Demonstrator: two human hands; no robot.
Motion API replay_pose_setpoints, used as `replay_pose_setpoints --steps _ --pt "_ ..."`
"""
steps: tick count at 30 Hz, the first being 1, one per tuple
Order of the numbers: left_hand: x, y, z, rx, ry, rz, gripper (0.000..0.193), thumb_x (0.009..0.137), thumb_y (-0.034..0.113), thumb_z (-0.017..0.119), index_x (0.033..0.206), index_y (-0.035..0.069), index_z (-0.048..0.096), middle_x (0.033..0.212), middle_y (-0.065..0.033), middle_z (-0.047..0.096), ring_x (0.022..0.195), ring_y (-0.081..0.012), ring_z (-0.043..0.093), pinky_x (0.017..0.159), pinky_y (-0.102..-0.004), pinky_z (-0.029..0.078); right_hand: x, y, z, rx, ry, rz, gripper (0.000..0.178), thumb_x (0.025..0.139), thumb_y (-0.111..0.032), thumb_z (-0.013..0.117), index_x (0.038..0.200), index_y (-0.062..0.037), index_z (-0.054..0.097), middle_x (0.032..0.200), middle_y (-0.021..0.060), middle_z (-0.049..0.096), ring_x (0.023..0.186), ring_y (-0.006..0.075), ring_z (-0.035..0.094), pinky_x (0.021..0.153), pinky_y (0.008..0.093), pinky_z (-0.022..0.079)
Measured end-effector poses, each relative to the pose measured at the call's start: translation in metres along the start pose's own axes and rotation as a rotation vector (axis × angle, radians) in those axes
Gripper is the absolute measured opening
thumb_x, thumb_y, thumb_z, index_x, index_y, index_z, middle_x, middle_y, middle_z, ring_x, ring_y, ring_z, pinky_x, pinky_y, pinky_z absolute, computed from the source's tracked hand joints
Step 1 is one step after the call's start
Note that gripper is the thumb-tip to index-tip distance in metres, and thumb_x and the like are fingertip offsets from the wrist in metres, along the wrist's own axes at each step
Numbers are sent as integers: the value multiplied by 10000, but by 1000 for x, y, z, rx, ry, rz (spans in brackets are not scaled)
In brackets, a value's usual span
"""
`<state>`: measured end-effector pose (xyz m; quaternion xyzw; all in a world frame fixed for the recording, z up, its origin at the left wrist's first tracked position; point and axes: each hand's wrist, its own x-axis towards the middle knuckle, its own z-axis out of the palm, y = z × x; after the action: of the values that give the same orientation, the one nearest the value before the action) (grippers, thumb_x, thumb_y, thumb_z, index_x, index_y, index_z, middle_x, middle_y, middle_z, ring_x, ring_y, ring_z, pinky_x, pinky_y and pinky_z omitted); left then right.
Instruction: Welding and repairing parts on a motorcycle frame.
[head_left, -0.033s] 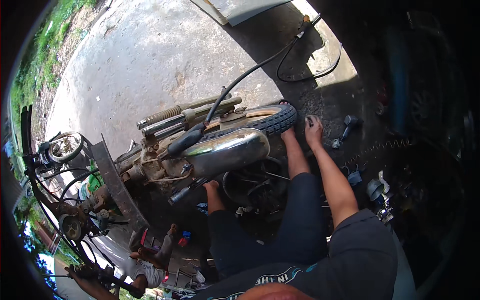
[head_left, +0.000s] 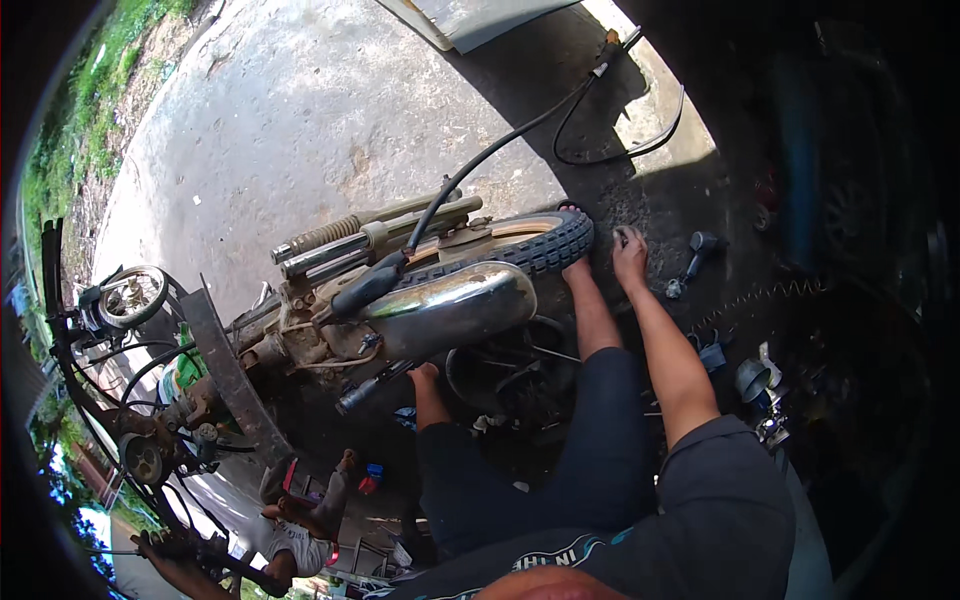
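Observation:
My right hand (head_left: 630, 258) hovers low over the dark floor, just right of the knobbly tyre (head_left: 565, 245), apart from it. Its fingers curl together, and what they hold, if anything, is too small to make out. A motorcycle stretches leftward from that tyre, with a shiny metal mudguard (head_left: 455, 308) and a coil-spring shock absorber (head_left: 320, 232). At the lower left rim my left hand (head_left: 158, 548) is closed on the handlebar (head_left: 200, 548), partly in shade. A black, pistol-shaped tool (head_left: 703, 245) lies right of my right hand.
A black hose (head_left: 500, 150) runs across the concrete floor and past the mudguard. A coiled cord (head_left: 765, 293) and metal parts (head_left: 755, 380) lie in shade on the right. Another person (head_left: 300, 540) sits at the lower left. A pale panel (head_left: 480, 20) stands at the top.
The motorcycle has shifted very slightly left, its handlebar end a little lower. My right hand has barely moved.

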<state>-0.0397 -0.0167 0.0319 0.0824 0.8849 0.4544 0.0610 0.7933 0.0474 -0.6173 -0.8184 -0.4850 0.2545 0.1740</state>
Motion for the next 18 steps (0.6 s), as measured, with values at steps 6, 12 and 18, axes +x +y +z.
replay_pose_setpoints --steps 6,12,18 --pt "53 -6 -38 167 -91 59 863 1001 682 652 1585 95 411 1434 -135 485 1146 -281 623 997 -443 553 89 103 41 -482 -257 -45 202 1014 -107 639 1182 -25 716 1305 228 651 1232 432 636 1041 493 543" --pt "54 20 -65 235 -94 154 734 1095 666 450 1553 93 467 1328 -166 626 1134 -337 634 1007 -541 536 147 70 82 -649 -475 4 296 973 -99 670 1249 8 668 1387 255 588 1307 458 580 1089 561 523" --pt "27 2 -41 172 -36 116 684 1076 660 535 1498 121 520 1080 -71 595 906 -235 563 861 -454 521 298 44 88 -61 -9 43 398 969 -322 744 1201 2 734 1142 289 757 1119 463 717 985 499 567"
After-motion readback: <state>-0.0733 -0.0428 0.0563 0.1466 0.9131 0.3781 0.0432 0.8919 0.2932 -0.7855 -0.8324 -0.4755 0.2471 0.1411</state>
